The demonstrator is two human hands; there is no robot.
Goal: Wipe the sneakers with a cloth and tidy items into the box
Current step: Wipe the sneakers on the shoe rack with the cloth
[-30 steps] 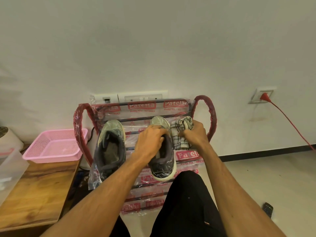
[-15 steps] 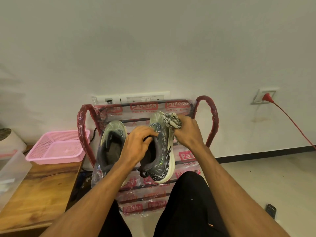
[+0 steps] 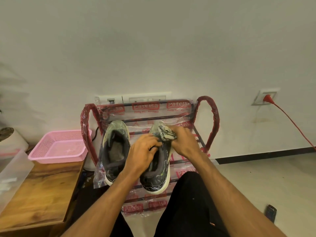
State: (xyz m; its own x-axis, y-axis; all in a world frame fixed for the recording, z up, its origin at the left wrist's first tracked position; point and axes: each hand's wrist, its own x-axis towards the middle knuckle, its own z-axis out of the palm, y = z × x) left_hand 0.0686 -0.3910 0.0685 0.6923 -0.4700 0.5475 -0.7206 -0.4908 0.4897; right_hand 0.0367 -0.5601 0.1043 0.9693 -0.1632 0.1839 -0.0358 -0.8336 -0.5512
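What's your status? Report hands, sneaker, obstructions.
Left hand grips sneaker at collar. Right hand presses bunched cloth on its toe end. Other sneaker on rack, untouched. Nothing blocking.

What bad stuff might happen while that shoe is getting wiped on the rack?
1. The left hand grips the tilted sneaker only at its opening, so a hard push from the cloth in the right hand might twist it loose.
2. The other sneaker lies close by, near the edge, on the slippery-looking plastic wrap of the rack. A bump might slide it off.
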